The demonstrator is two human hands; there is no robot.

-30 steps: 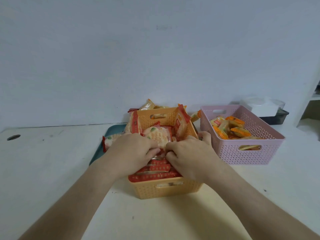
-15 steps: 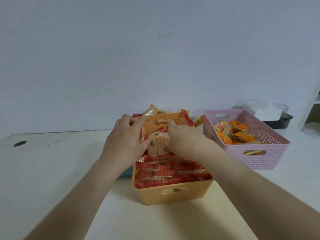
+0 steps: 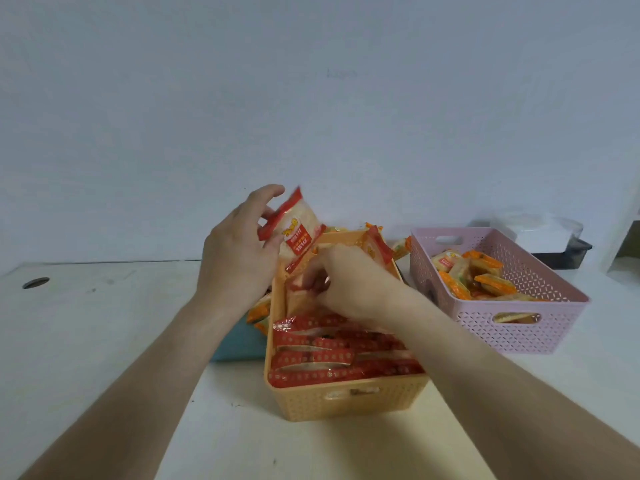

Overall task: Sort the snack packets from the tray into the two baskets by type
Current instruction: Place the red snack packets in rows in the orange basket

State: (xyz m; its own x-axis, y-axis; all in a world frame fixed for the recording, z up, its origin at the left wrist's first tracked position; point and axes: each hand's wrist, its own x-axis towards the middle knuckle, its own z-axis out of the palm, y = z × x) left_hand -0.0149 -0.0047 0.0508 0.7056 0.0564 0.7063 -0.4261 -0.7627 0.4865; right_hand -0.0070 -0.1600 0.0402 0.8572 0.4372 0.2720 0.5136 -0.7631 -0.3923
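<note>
An orange basket (image 3: 346, 400) stands in front of me, packed with rows of red-edged snack packets (image 3: 322, 355). My left hand (image 3: 239, 251) holds one red-and-white packet (image 3: 298, 226) raised above the basket's far left corner. My right hand (image 3: 349, 278) reaches down inside the basket, its fingers pinched on the top edge of an upright red packet (image 3: 298, 292). To the right, a pink basket (image 3: 512, 327) holds several orange-edged packets (image 3: 485, 282). The teal tray (image 3: 239, 341) lies mostly hidden behind the orange basket, with orange packets (image 3: 259, 311) at its edge.
A dark tray with a clear lidded container (image 3: 550, 237) sits at the back right by the wall. A round hole (image 3: 35, 282) is in the white tabletop at far left. More packets (image 3: 401, 245) poke up between the two baskets.
My left hand has lifted a red-and-white packet up above the basket's back corner. My right hand has dropped lower into the basket onto an upright packet. The camera has come closer.
</note>
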